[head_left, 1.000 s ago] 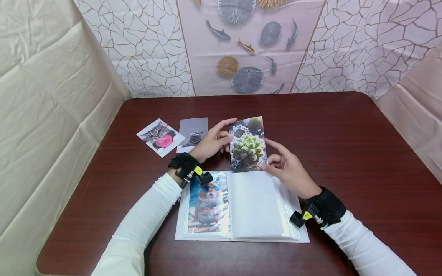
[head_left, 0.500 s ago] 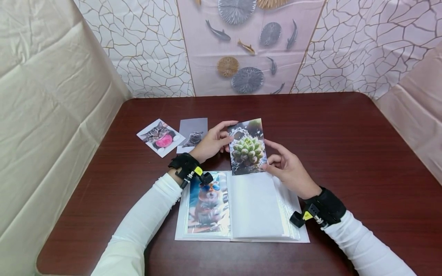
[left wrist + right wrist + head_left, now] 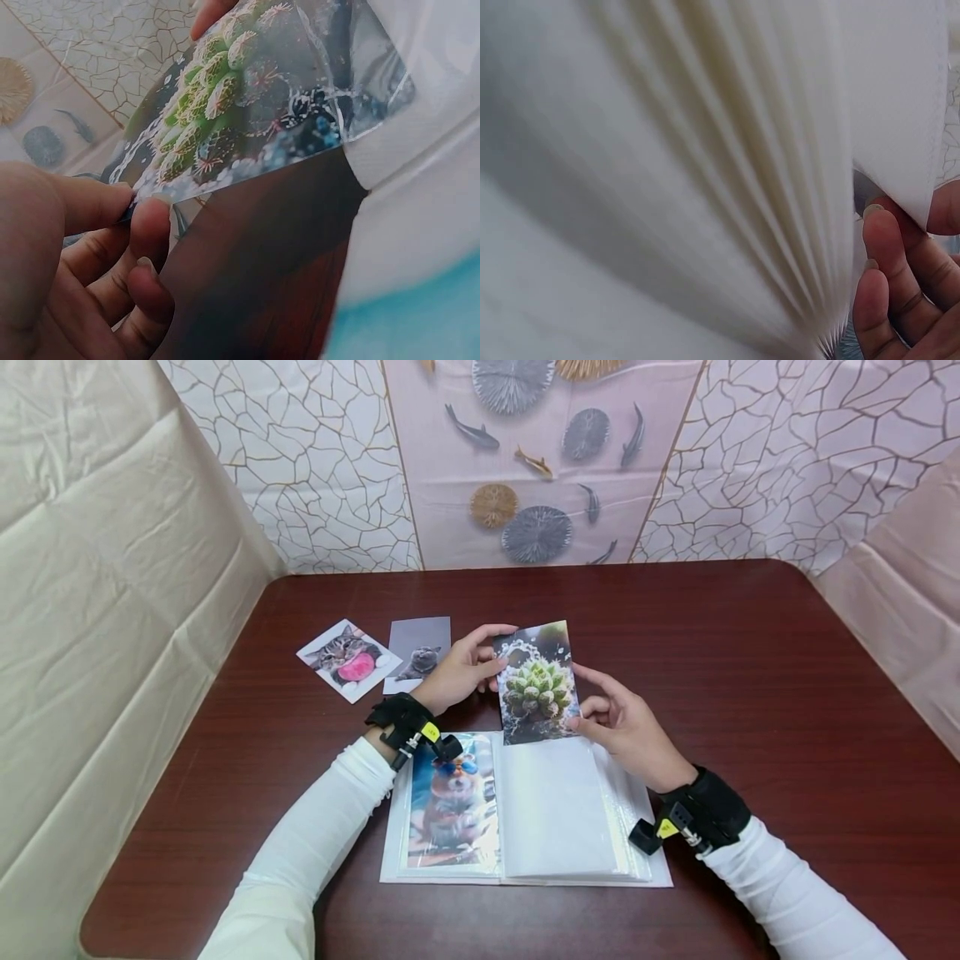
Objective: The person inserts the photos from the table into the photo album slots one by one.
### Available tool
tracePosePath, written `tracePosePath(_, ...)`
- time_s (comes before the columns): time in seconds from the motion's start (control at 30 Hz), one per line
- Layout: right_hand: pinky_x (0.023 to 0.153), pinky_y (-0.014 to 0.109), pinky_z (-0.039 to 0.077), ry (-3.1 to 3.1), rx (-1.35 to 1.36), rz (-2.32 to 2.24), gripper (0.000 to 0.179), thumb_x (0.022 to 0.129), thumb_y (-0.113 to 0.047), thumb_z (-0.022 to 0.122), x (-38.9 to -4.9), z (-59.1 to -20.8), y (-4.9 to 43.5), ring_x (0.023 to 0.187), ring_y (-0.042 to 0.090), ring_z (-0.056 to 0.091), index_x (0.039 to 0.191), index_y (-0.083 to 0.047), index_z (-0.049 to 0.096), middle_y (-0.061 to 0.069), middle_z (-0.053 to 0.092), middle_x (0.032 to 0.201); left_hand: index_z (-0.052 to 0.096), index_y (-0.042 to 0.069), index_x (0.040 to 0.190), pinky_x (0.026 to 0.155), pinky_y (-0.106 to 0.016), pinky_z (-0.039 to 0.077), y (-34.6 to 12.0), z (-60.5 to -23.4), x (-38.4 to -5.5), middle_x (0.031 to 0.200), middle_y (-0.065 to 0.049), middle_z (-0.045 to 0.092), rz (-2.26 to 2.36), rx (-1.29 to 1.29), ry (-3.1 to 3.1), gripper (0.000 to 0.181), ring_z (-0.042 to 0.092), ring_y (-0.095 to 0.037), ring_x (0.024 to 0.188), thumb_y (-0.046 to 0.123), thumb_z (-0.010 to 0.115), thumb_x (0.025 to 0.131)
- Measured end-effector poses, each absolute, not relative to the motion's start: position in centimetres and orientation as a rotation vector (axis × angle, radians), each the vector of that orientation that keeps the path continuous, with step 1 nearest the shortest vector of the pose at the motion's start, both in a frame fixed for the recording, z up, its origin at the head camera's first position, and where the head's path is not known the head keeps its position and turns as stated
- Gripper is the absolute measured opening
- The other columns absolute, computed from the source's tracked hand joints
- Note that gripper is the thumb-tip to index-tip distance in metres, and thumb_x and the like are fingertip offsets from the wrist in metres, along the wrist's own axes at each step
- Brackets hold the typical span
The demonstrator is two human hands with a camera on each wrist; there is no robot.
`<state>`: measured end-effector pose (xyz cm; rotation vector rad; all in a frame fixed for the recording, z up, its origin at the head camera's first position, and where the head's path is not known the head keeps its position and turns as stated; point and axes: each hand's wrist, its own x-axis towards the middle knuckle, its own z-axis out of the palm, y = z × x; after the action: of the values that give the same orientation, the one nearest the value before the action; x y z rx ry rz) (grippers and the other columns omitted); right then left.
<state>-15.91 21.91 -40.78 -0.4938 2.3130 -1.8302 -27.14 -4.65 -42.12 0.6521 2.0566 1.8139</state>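
A photo print of a green succulent is tilted above the top edge of an open photo album. My left hand pinches its left edge between thumb and fingers. At the lower right edge my right hand grips the print, forefinger extended along the side. In the left wrist view the print's lower end looks covered by clear plastic of the album pocket. The right wrist view shows fingers and thumb around a white sheet; whether it is the print's back or a page, I cannot tell.
A teddy bear picture fills the album's left page. Left of my left hand lie a kitten print with a pink shape and a grey cat print. Cloth hangs around the brown table.
The succulent print has moved down slightly toward the album, its lower edge now overlapping the page top more. Both hands keep their hold and have barely shifted.
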Motion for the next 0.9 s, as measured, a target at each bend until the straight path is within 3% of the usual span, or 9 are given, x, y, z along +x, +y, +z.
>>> tracePosePath(0.23, 0.07, 0.024, 0.042, 2.338, -0.494, -1.815, 0.07, 0.099, -0.004, 0.063, -15.91, -40.8, 21.86, 0.079, 0.011, 0.057, 0.16, -0.011, 0.028, -0.006, 0.068, 0.087, 0.046, 0.021, 0.149, 0.059, -0.033, 0.042, -4.58, -42.13, -27.19, 0.067, -0.005, 0.049, 1.816, 0.646, 2.052, 0.046, 0.061, -0.032, 0.069, 0.012, 0.055, 0.105)
tracePosePath(0.57, 0.07, 0.026, 0.04, 2.359, -0.496, -1.794, 0.071, 0.099, -0.003, 0.063, -15.86, -40.73, 21.84, 0.075, 0.014, 0.055, 0.16, -0.012, 0.029, -0.003, 0.067, 0.086, 0.047, 0.022, 0.149, 0.061, -0.031, 0.045, -4.38, -42.14, -27.05, 0.065, -0.003, 0.041, 1.801, 0.663, 2.021, 0.046, 0.061, -0.025, 0.066, 0.013, 0.056, 0.105)
tracePosePath(0.9, 0.07, 0.025, 0.041, 2.338, -0.497, -1.807, 0.071, 0.099, -0.002, 0.063, -15.82, -40.72, 21.83, 0.077, 0.011, 0.056, 0.16, -0.01, 0.028, -0.006, 0.067, 0.087, 0.049, 0.019, 0.147, 0.061, -0.032, 0.047, -4.35, -42.14, -26.82, 0.067, -0.006, 0.047, 1.784, 0.667, 2.027, 0.044, 0.057, -0.032, 0.064, 0.012, 0.057, 0.104)
